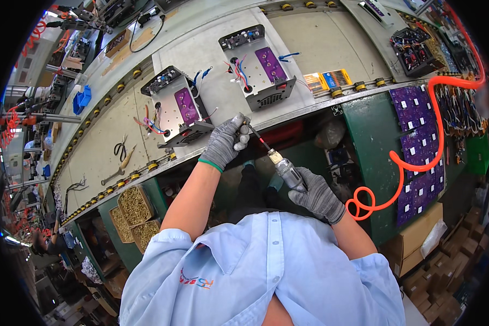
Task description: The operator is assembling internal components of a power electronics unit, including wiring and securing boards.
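My right hand point(318, 195), in a grey glove, is wrapped round an air screwdriver point(289, 174). Its long bit points up and left to my left hand point(228, 140). That gloved hand is closed at the bit's tip; whatever its fingers pinch is too small to make out. Just beyond it on the bench stand two open metal housings, a left one point(171, 100) and a right one point(255, 89). Each carries a purple circuit board, a black end panel and loose coloured wires. Neither hand visibly touches a housing.
An orange coiled air hose point(437, 130) hangs at the right, beside stacked purple circuit boards point(418, 146). Boxes of brass-coloured screws point(135, 206) stand lower left. Scissors point(120, 149) and a wrench point(113, 175) lie on the roller-edged bench. An orange bit case point(328, 80) lies right of the housings.
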`<act>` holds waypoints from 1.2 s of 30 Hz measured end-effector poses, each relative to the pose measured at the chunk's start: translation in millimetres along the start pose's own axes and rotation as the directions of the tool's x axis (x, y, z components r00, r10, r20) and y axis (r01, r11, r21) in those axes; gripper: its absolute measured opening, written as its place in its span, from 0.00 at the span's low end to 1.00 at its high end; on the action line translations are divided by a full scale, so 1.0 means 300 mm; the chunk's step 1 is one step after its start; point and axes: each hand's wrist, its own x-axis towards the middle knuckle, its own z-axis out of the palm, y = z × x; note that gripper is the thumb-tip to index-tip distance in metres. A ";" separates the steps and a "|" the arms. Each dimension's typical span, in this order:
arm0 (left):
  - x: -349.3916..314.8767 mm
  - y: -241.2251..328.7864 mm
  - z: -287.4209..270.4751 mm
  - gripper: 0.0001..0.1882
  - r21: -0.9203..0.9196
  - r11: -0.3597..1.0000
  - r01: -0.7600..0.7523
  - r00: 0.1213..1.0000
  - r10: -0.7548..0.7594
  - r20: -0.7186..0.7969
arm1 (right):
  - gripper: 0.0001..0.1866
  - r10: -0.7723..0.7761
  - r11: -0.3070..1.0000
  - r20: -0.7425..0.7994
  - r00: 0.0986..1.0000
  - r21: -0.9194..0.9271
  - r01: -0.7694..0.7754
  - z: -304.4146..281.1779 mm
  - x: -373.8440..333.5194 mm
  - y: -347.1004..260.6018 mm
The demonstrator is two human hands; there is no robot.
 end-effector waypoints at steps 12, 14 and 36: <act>0.026 0.000 0.038 0.17 -0.004 1.000 -0.023 0.995 0.023 -0.096 | 0.31 0.034 0.998 0.032 0.999 0.045 -0.036 -0.002 0.043 -0.033; 0.025 0.007 0.050 0.16 -0.003 1.000 -0.012 0.995 0.011 -0.103 | 0.31 0.045 0.998 0.020 0.999 0.036 -0.046 0.007 0.045 -0.019; 0.108 0.013 0.054 0.13 -0.114 0.993 -0.007 0.996 -0.003 -0.085 | 0.29 -0.008 0.984 -0.028 1.000 0.178 0.013 0.042 0.088 0.025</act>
